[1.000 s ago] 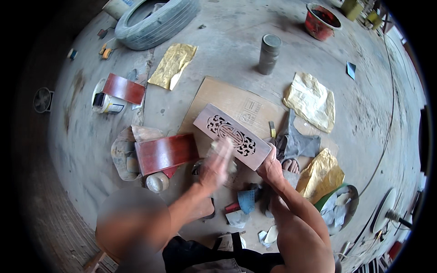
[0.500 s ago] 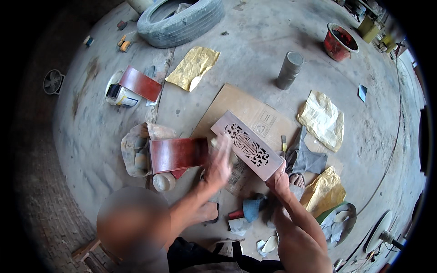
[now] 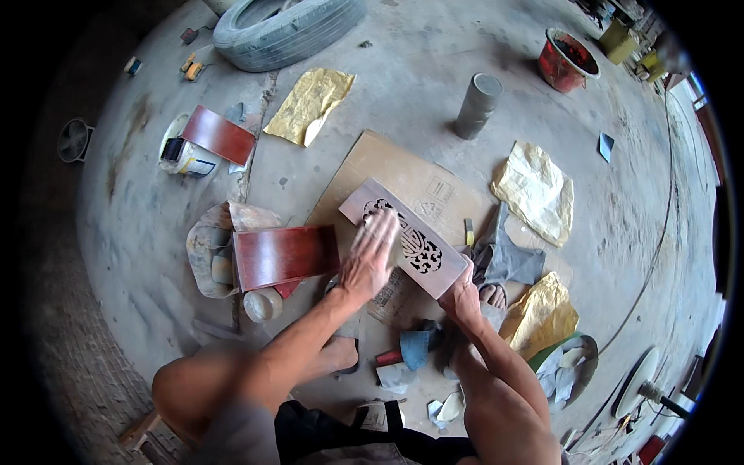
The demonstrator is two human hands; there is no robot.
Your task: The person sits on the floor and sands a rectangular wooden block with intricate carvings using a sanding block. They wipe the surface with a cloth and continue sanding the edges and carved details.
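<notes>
A pinkish-brown wooden panel (image 3: 370, 191) with a fretwork cut-out, a round emblem amid scrolls, lies slanted in front of me. My right hand (image 3: 463, 298) grips its near right end. Across its left part my left hand (image 3: 373, 252) presses down, fingers stretched and close together, covering some of the carving. A pale yellowish pad (image 3: 398, 252) shows at the edge of that palm; most of it is hidden. Flattened cardboard (image 3: 372, 155) lies beneath the panel. Just left of my left hand is a glossy dark-red board (image 3: 287, 256).
A second red board (image 3: 221, 136) leans on a white bucket (image 3: 172, 147). Yellow paper sheets (image 3: 310, 105) lie about. Farther off are a tyre (image 3: 287, 39), a grey cylinder (image 3: 478, 105) and a red bucket (image 3: 558, 71). Grey cloth (image 3: 508, 260) and a round bin (image 3: 590, 364) are at right.
My left hand has moved onto the panel, from its left edge to over the carving. The whole view has shifted slightly. My right hand keeps its grip on the panel's end.
</notes>
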